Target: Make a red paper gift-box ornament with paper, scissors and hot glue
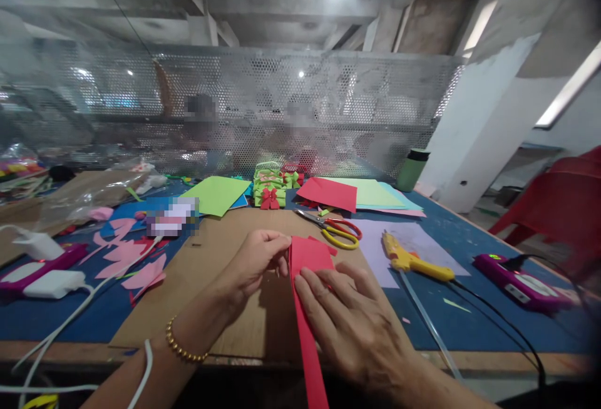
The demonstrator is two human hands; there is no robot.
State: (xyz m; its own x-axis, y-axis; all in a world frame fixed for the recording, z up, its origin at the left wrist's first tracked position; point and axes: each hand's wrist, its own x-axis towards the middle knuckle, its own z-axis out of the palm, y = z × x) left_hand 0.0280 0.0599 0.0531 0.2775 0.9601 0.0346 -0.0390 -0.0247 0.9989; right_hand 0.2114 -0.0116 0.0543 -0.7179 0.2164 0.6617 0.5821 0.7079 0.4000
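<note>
A blue-topped worktable (464, 335) spreads beneath a worker's bare hands, with a brown cardboard sheet (225, 240) directly under the fingers and a lilac paper sheet (444, 244) off to their right. A long red paper strip (307, 340) lies between the two hands, touching both: its wider end sits at the fingertips, and its long axis runs from there back toward the worker, slanting slightly right and passing over the table's near edge. Neither hand is nearer; the left is at the far end, the right along the strip's right side. The right hand (352, 315) rests over the paper, fingers extended and laid on its surface; whether anything grips from beneath cannot be told. The left hand (256, 265) pinches the far left corner between thumb and finger, the others curled below. Right of the right fingers, well apart, a yellow glue gun (413, 262) lies partly on the lilac paper sheet; scissors (323, 225) with red and yellow handles lie just beyond the fingertips. Farther ahead of the left fingers, green paper pieces (260, 196) carry a small red bow (270, 199).
</note>
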